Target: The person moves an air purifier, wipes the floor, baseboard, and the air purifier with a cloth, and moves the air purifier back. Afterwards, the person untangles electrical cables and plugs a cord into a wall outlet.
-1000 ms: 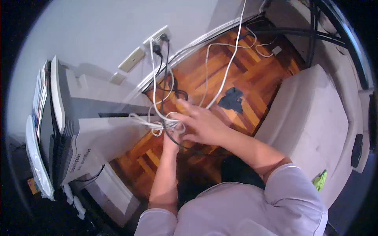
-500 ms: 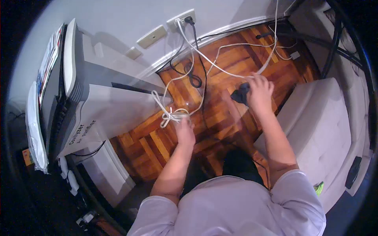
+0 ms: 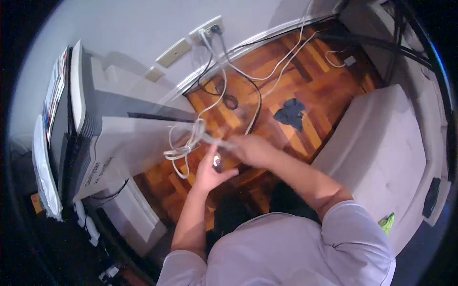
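A looped, tied bundle of white cable (image 3: 183, 148) hangs at the fingers of my left hand (image 3: 212, 171), which is closed on it with the thumb apart. A small dark, shiny thing shows at that palm. My right hand (image 3: 248, 148) is just to the right, blurred, its fingers pressed together around a white cable stretch by the bundle. White and dark cables run from the wall outlet (image 3: 208, 29) down to the floor. A coil of black cable (image 3: 230, 101) lies near the wall.
The air purifier (image 3: 138, 143) stands at the left. A dark cloth-like piece (image 3: 291, 114) lies on the wood floor (image 3: 315, 86). At the right is a light padded seat (image 3: 377, 138). A white plug (image 3: 349, 61) rests on the floor at the back.
My right hand reached out right along the white cable, then came back beside my left hand. The long white cable now lies lower, across the floor. The view has shifted too.
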{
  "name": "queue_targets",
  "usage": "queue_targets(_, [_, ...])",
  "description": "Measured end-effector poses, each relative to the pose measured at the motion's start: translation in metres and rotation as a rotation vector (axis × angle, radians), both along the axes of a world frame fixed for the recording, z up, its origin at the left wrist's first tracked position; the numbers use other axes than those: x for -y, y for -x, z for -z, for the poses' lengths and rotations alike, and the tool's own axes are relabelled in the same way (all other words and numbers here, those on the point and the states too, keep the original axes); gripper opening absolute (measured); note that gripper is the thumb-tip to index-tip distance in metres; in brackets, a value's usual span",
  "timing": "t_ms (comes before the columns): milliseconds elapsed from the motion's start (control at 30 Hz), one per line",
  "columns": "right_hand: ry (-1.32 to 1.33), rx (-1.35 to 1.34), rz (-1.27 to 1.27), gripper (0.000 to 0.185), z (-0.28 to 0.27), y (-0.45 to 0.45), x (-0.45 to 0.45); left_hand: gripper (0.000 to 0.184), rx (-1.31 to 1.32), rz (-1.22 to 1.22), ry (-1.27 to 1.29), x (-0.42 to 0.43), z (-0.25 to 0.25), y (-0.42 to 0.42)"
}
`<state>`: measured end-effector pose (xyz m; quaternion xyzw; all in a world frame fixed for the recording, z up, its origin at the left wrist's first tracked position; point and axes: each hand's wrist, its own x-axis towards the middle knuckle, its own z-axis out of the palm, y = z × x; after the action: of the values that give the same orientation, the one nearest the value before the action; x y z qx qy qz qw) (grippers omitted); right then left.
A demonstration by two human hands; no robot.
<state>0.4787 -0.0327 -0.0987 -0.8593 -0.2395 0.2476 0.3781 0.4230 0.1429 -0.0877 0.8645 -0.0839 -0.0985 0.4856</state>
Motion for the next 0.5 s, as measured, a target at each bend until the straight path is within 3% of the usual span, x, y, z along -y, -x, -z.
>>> queue_targets(33, [-0.112,0.002,0.0,0.019,-0.015,0.012,-0.003,0.076,-0.19,-0.009,0.099,0.002,0.022,-0.003])
queue_targets(133, [-0.597,-0.108,-0.1,0.023,-0.051,0.03,-0.008,0.054,-0.393,0.103,0.193,0.027,0.033,-0.013])
queue_targets(200, [-0.921,-0.64,-0.102,0.026,-0.055,0.041,-0.014,0.049,-0.432,0.101,0.363,0.047,0.017,-0.011])
queue_targets(233, [-1.063,-0.596,-0.223,0.025,-0.052,0.041,-0.018,0.049,-0.455,0.076,0.481,0.056,0.009,-0.006])
queue_targets(333, [-1.085,-0.747,-0.135,0.024,-0.064,0.033,-0.016,0.048,-0.506,0.041,0.715,0.067,-0.004,0.005])
queue_targets(400, [-1.111,-0.807,-0.091,0.021,-0.059,0.045,-0.024,0.046,-0.361,-0.036,0.538,0.068,0.004,0.007])
queue_targets(467, [-1.257,-1.198,-0.03,0.023,-0.054,0.065,-0.041,0.049,-0.207,-0.108,0.205,0.067,0.025,0.006])
queue_targets(500, [-1.278,-1.364,-0.033,0.024,-0.054,0.074,-0.047,0.052,-0.196,-0.259,0.189,0.06,0.054,0.003])
